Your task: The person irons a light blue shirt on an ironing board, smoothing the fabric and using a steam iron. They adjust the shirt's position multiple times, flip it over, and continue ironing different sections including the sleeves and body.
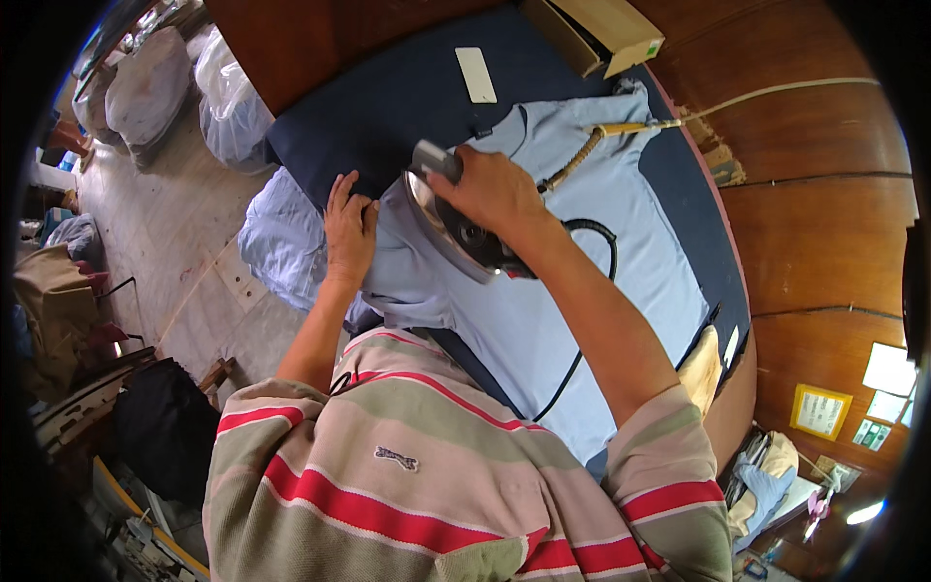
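Red-striped beige knit shirt [427, 475] (bottom); right hand [493, 190] grips black-and-silver metal iron [444, 225] (centre), which, slid leftward, could burn the outspread left hand [349, 231].

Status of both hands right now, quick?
Left hand: open, at the light blue shirt.
Right hand: closed, holding the iron by its handle.

Left hand [351, 233] outstretched, right hand [497, 194] curled (bare-armed)
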